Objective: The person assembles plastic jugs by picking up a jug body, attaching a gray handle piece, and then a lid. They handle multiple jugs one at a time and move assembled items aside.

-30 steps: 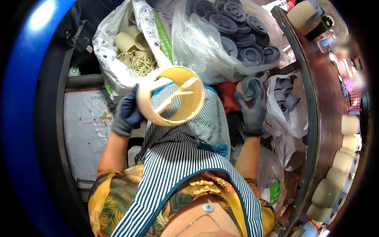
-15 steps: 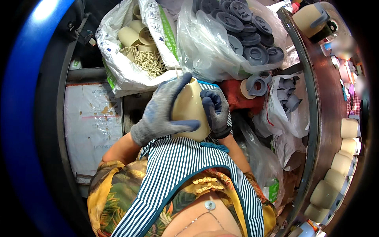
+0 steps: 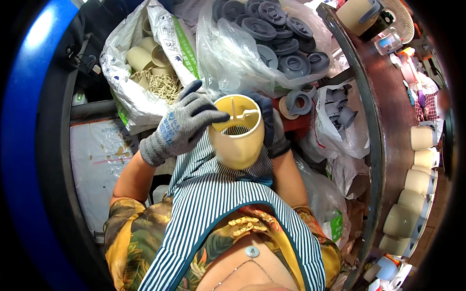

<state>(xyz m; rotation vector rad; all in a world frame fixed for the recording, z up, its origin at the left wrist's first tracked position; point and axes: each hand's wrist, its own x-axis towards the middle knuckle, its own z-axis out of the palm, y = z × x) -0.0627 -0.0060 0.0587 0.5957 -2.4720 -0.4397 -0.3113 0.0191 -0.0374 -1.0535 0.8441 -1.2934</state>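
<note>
A cream plastic jug body (image 3: 238, 150) is tipped toward me in front of my chest. Its round opening faces up, and a thin cream strip with a crosspiece (image 3: 241, 115) spans the inside. Striped cloth shows through a gap deeper in. My right hand (image 3: 275, 127), in a grey and navy glove, grips the jug body's right side; part of its fingers is hidden behind the wall. At the left rim is my gloved left hand (image 3: 187, 123), fingers spread, one fingertip reaching over the edge. Whether that fingertip touches the strip I cannot tell.
Beyond my hands stand a white sack (image 3: 127, 99) of cream cylinders and small sticks, and a clear bag (image 3: 218, 72) of grey lids. Grey ring parts (image 3: 298, 103) lie right of these. A dark beam (image 3: 361, 87) borders a brown table with a row of cream jugs (image 3: 400, 225).
The jug body has tilted so its opening now faces up toward me. My left hand has shifted from its side to the rim. The whole view has moved slightly.
</note>
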